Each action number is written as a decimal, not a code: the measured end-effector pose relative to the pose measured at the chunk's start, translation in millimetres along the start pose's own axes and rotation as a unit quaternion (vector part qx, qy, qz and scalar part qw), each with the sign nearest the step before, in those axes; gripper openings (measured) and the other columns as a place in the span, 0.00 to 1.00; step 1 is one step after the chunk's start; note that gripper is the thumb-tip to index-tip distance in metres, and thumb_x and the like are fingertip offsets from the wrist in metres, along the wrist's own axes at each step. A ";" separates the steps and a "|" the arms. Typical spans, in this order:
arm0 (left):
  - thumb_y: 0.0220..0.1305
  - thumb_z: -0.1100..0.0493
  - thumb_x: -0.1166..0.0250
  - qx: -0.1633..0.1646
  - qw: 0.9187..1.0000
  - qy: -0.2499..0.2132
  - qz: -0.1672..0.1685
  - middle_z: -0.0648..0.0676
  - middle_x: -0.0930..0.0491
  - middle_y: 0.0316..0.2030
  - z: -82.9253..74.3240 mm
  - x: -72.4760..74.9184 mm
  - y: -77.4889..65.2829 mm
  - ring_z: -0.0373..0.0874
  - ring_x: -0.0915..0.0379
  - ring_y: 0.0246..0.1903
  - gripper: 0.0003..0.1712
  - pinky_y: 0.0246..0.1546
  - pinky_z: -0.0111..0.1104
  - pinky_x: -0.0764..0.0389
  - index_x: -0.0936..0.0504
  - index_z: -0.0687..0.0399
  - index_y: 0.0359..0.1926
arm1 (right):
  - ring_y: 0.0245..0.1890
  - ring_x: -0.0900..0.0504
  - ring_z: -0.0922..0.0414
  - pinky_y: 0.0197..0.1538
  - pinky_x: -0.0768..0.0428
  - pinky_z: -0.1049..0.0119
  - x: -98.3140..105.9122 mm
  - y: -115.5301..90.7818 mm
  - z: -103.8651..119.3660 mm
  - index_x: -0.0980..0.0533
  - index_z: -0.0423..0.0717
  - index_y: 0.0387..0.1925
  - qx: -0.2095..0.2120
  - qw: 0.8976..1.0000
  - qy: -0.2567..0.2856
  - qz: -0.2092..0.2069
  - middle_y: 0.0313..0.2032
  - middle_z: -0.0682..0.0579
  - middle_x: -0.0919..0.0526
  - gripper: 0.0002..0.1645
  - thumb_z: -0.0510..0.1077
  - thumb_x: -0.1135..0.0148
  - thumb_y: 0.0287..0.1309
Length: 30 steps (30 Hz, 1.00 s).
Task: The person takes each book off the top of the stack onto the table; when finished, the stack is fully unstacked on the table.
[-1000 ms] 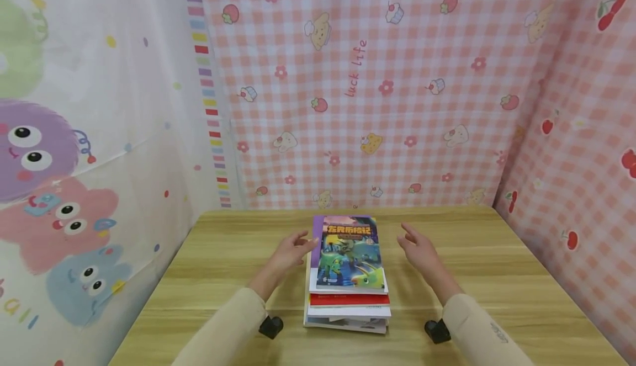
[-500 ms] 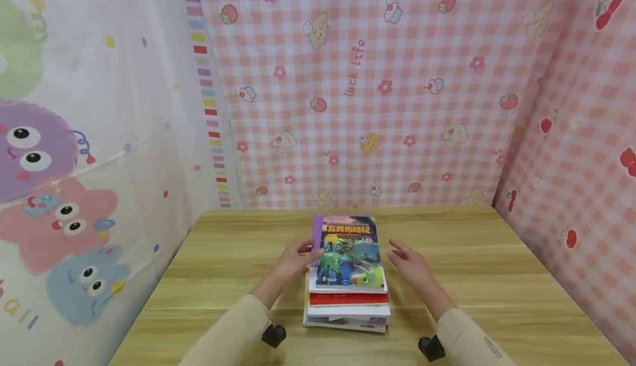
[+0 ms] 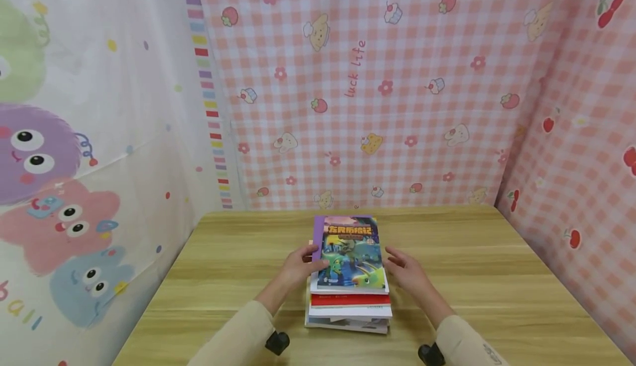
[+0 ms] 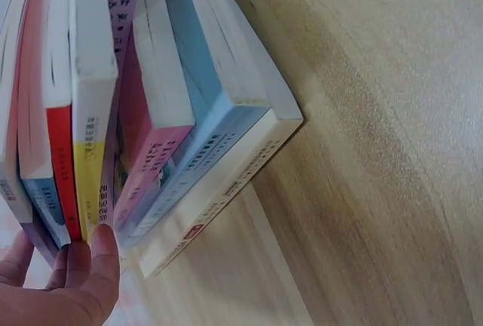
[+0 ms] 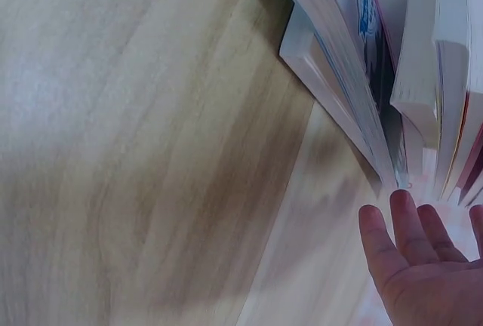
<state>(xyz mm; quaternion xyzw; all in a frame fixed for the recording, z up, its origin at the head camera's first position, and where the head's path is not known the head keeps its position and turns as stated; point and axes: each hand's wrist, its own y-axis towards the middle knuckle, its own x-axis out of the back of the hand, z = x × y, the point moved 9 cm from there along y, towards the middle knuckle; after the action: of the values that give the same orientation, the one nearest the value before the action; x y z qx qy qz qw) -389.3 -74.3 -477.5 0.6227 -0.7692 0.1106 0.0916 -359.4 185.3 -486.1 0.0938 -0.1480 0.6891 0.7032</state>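
A stack of several books stands on the wooden table, and the top one is a colourful comic book point(image 3: 350, 253) with dinosaurs on its cover. My left hand point(image 3: 294, 272) is at the stack's left side, its thumb over the cover's edge. In the left wrist view, fingertips touch the spines around a yellow-and-white book point(image 4: 90, 115) and a red spine point(image 4: 63, 167). On the other side, my right hand point(image 3: 406, 272) has its fingers extended at the page edges. The right wrist view shows those fingers point(image 5: 407, 228) close to the lower books' pages point(image 5: 343, 54).
The wooden table point(image 3: 223, 277) extends on both sides of the stack. Behind it hangs a pink checked cloth point(image 3: 348, 123), with a cartoon-print cloth point(image 3: 149, 106) on the left. The lower books lie unevenly, with gaps between some.
Both hands have moved inward and a little nearer to me; the left thumb has come over the top cover and the right hand has closed in on the stack. The books have stayed put.
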 end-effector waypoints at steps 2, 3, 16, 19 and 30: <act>0.62 0.55 0.29 0.006 1.000 -0.002 -0.002 0.68 0.29 0.61 2.0 -0.9 0.3 0.59 0.31 0.59 0.39 0.59 0.50 0.28 0.32 0.68 0.68 | 0.62 0.30 0.34 0.55 0.23 0.43 -1.9 -0.4 -0.7 0.39 0.39 0.73 -0.003 1.000 0.001 0.004 0.65 0.28 0.34 0.31 0.43 0.48 0.73; 0.62 0.55 0.29 0.008 1.000 -0.001 -0.003 0.68 0.29 0.62 2.5 -1.4 0.3 0.59 0.31 0.60 0.39 0.60 0.51 0.29 0.33 0.67 0.69 | 0.62 0.29 0.34 0.54 0.23 0.43 -2.6 -0.3 -1.5 0.39 0.39 0.73 -0.006 1.000 0.005 0.005 0.65 0.28 0.34 0.31 0.43 0.48 0.73; 0.63 0.63 0.31 -0.008 1.000 -0.014 0.011 0.70 0.29 0.61 5.4 -3.5 1.4 0.57 0.27 0.55 0.36 0.54 0.46 0.23 0.33 0.68 0.69 | 0.55 0.21 0.37 0.48 0.18 0.50 -8.3 -0.3 -4.9 0.38 0.37 0.72 -0.016 0.999 0.037 0.002 0.64 0.28 0.32 0.31 0.43 0.48 0.74; 0.64 0.66 0.34 -0.008 0.999 -0.040 0.019 0.70 0.27 0.58 7.0 0.8 0.1 0.53 0.24 0.49 0.34 0.48 0.42 0.20 0.33 0.69 0.69 | 0.55 0.22 0.38 0.48 0.18 0.51 -9.8 -1.2 -4.0 0.38 0.37 0.72 -0.015 0.999 0.047 0.001 0.64 0.29 0.31 0.30 0.43 0.49 0.74; 0.64 0.67 0.35 -0.022 0.999 -0.022 0.016 0.59 0.26 0.41 3.3 8.9 -1.8 0.47 0.30 0.40 0.31 0.37 0.33 0.22 0.31 0.70 0.67 | 0.56 0.23 0.39 0.47 0.17 0.55 -15.6 -0.4 -8.6 0.36 0.41 0.72 -0.039 0.998 0.041 0.013 0.66 0.29 0.33 0.31 0.46 0.45 0.73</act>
<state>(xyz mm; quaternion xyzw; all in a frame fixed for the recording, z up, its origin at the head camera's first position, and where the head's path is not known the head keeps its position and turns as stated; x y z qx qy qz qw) -389.3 -83.9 -478.1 0.6102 -0.7833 0.0816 0.0867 -358.4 173.6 -499.5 0.0360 -0.1470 0.6949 0.7030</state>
